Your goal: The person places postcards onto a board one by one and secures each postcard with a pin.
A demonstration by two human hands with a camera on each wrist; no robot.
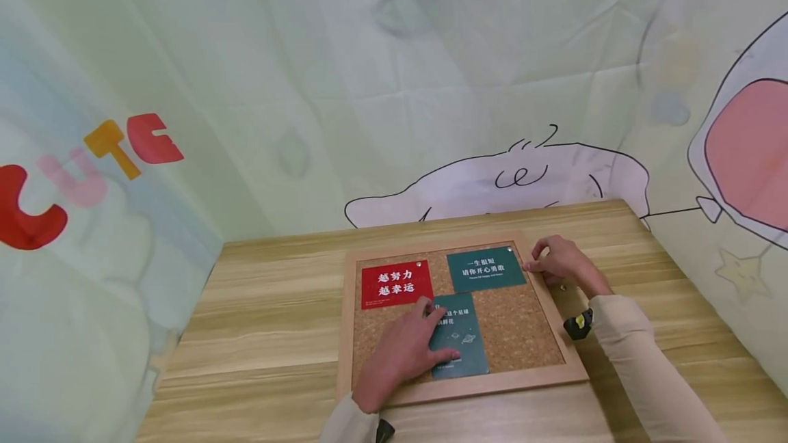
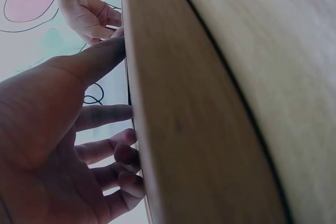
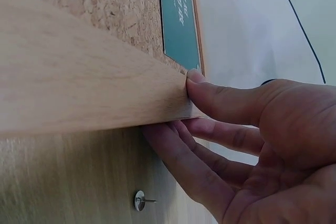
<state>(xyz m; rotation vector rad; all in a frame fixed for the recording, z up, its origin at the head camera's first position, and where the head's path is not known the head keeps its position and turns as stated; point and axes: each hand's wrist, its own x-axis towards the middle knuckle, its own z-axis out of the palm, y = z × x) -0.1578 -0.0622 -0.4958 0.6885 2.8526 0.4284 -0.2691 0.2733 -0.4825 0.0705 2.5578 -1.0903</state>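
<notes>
A cork board (image 1: pixel 514 333) with a light wooden frame lies on the table. My left hand (image 1: pixel 403 347) rests on a dark green card (image 1: pixel 464 351) at the board's lower middle, thumb and fingers spread and touching it. In the left wrist view, the left hand (image 2: pixel 58 129) is beside the frame edge, its fingertips partly hidden. My right hand (image 1: pixel 560 262) grips the frame's right side near the upper corner. The right wrist view shows the thumb of that hand (image 3: pixel 252 129) against the frame (image 3: pixel 105 93), with fingers at its outer side and underneath.
A red card (image 1: pixel 394 284) and another green card (image 1: pixel 486 269) are on the board's upper part, each with a tack at its upper right. A loose metal thumbtack (image 3: pixel 139 201) lies on the table just outside the frame's right side. A printed curtain (image 1: pixel 308 87) stands behind the table (image 1: pixel 265 313).
</notes>
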